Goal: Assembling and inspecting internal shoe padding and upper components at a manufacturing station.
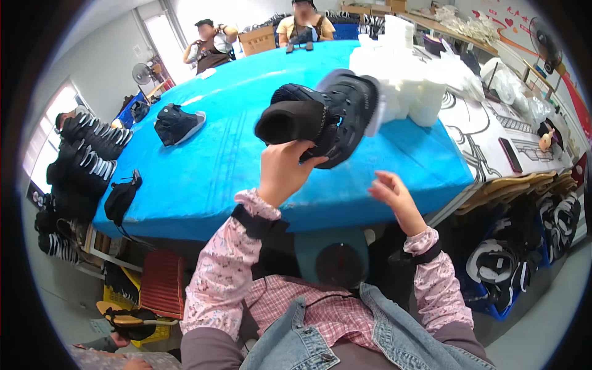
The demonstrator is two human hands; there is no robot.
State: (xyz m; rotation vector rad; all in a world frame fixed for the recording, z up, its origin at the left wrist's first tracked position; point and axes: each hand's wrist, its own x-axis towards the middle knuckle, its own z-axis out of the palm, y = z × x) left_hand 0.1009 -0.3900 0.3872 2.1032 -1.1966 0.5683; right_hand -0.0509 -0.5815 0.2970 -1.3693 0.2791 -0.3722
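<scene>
Presently, in the head view, a black shoe [348,120] is held above the blue tabletop [216,160] by the left grip [287,171], which is clamped on its near side; the shoe's opening is turned leftward. The right grip [398,200] is positioned near the tabletop's near edge, apart from the shoe, with fingers spread and slightly blurred. A second shoe [175,124] is set farther left on the tabletop, and a black piece [122,198] is draped at the left edge. White stacks [425,102] are placed at the right. Two people [213,46] are seen at the far side.
</scene>
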